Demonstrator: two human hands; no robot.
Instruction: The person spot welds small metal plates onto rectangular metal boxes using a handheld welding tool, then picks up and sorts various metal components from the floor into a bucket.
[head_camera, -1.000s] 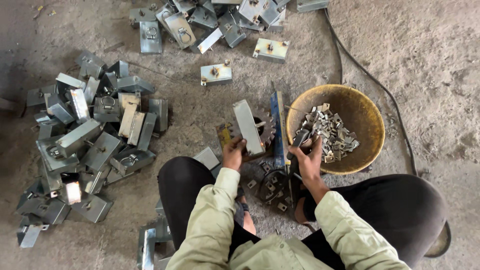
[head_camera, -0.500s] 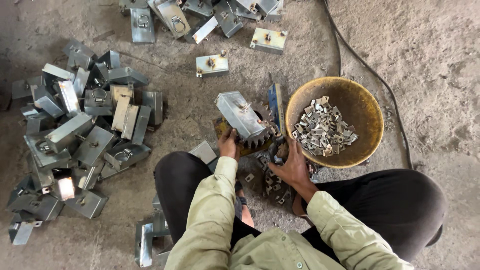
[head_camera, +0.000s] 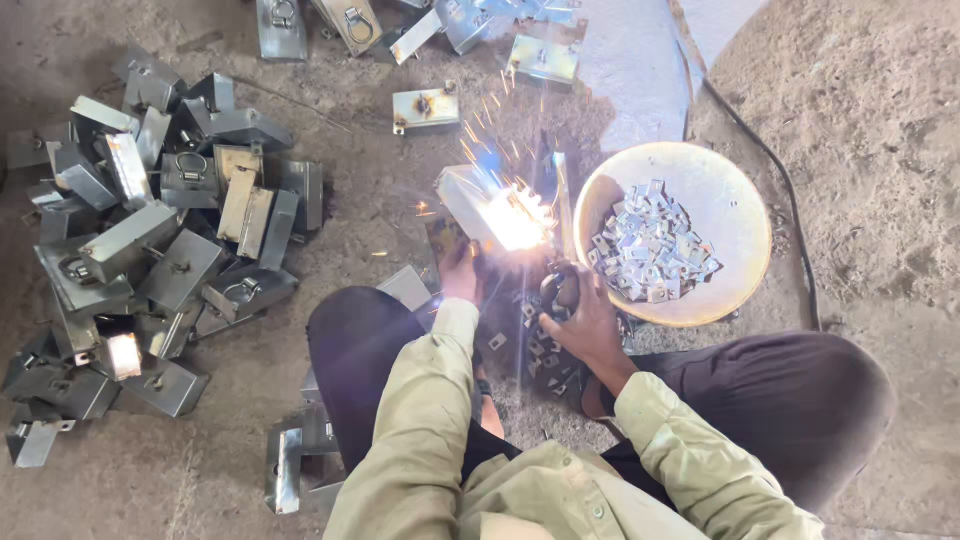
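On the floor, between the knees: metal box (head_camera: 480, 205) under a weld arc.
Left hand (head_camera: 461, 272) grips the box's near edge; right hand (head_camera: 580, 318) closed on a dark handle. Stiff steel, sharp-edged, likely hot near the seam; hold the cool end.

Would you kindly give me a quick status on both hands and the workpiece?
Left hand steadies metal box. Right hand grips dark handle; bright sparks at box. Bowl of small clips close right; nothing between.
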